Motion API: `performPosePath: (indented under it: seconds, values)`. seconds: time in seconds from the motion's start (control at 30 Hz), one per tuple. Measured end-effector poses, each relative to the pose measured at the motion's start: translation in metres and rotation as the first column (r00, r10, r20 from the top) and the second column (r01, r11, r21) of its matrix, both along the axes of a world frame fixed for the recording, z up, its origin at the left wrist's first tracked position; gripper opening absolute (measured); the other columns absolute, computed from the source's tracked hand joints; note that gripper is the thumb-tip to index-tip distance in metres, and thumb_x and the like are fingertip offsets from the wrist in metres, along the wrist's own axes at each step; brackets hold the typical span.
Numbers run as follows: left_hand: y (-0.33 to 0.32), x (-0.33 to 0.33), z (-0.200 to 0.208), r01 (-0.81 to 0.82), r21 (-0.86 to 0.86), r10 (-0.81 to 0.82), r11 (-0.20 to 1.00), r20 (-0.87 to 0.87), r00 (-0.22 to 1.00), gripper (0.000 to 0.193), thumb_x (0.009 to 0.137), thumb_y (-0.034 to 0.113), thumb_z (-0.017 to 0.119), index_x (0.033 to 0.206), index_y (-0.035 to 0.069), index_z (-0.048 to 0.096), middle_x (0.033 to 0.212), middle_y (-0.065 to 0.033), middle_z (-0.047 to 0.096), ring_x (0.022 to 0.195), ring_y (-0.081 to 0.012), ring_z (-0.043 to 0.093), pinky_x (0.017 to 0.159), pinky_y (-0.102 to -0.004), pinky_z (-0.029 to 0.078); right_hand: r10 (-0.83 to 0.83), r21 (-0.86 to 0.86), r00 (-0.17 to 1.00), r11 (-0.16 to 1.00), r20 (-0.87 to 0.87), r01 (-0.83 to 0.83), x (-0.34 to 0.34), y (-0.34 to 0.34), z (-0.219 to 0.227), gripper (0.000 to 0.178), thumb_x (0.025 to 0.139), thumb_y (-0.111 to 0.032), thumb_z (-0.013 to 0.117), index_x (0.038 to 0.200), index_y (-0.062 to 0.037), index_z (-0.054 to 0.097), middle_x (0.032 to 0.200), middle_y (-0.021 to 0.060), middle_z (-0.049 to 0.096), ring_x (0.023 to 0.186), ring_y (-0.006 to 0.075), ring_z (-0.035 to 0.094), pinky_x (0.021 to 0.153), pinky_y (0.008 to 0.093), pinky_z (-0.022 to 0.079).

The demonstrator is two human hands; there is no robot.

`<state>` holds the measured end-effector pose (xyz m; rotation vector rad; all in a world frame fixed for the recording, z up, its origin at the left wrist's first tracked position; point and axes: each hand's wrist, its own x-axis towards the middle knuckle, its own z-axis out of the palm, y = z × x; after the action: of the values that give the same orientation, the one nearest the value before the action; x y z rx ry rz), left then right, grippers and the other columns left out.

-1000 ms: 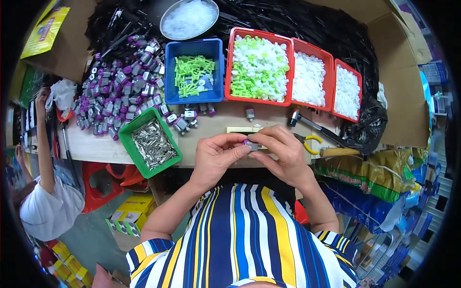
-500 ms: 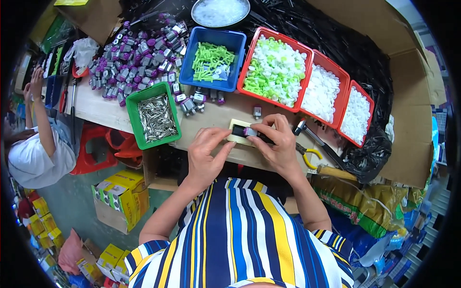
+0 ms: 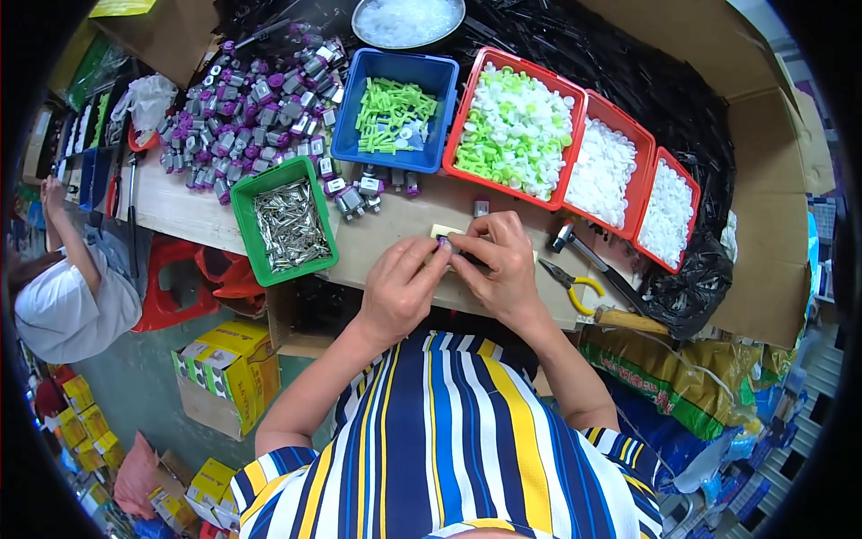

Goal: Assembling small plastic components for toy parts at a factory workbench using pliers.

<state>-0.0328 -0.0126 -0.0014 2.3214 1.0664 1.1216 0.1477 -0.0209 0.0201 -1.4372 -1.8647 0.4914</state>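
one small purple-ended piece [image 3: 442, 243] is mid-handling, not yet set down, pinched by the fingertips of the left hand [image 3: 398, 283] and right hand [image 3: 503, 269] at a pale block [image 3: 444, 230], while a heap of similar pieces [image 3: 256, 117], finished or waiting unclear, lies beyond.

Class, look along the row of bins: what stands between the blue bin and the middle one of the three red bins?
The leftmost red bin, heaped with light-green and white pieces, stands there, as the head view shows.

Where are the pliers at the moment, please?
In the head view, the pliers lie on the table to the right of your right hand, between it and the hammer.
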Motion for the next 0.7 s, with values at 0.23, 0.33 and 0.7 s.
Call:
performPosePath:
  seconds: [0.23, 0.33, 0.7]
  values:
    - [0.006, -0.004, 0.0, 0.087, 0.106, -0.073, 0.991, -0.135, 0.988, 0.032, 0.078, 0.007, 0.074, 0.108, -0.002, 0.068, 0.104, -0.0131, 0.064, 0.099, -0.0305, 0.062, 0.085, -0.0416, 0.052, 0.087, 0.004, 0.984, 0.996, 0.157, -0.089, 0.007, 0.003, 0.016, 0.022, 0.075, -0.012, 0.078, 0.096, -0.0061, 0.074, 0.091, 0.0063, 0.06, 0.091, 0.0261, 0.057, 0.076, 0.0397, 0.044]
    - [0.006, -0.004, 0.002, 0.086, 0.09, -0.075, 0.992, -0.113, 0.991, 0.037, 0.076, 0.003, 0.076, 0.111, -0.003, 0.067, 0.105, -0.0139, 0.062, 0.095, -0.0338, 0.062, 0.081, -0.042, 0.052, 0.145, -0.007, 0.989, 0.989, -0.031, -0.145, 0.026, 0.016, 0.028, 0.023, 0.076, -0.007, 0.077, 0.098, -0.0027, 0.072, 0.09, 0.0103, 0.062, 0.085, 0.0282, 0.062, 0.072, 0.038, 0.049]
    - [0.018, -0.06, 0.048, -0.217, 0.067, 0.223, 0.974, -0.1, 0.97, 0.022, 0.077, -0.004, 0.071, 0.098, -0.001, 0.07, 0.095, -0.0133, 0.062, 0.091, -0.0328, 0.061, 0.078, -0.0408, 0.051, 0.215, -0.074, 0.667, 0.97, 0.714, -0.233, 0.055, 0.093, 0.063, 0.02, 0.083, -0.003, 0.059, 0.101, -0.0034, 0.069, 0.101, 0.0092, 0.061, 0.105, 0.0248, 0.057, 0.086, 0.0376, 0.047]
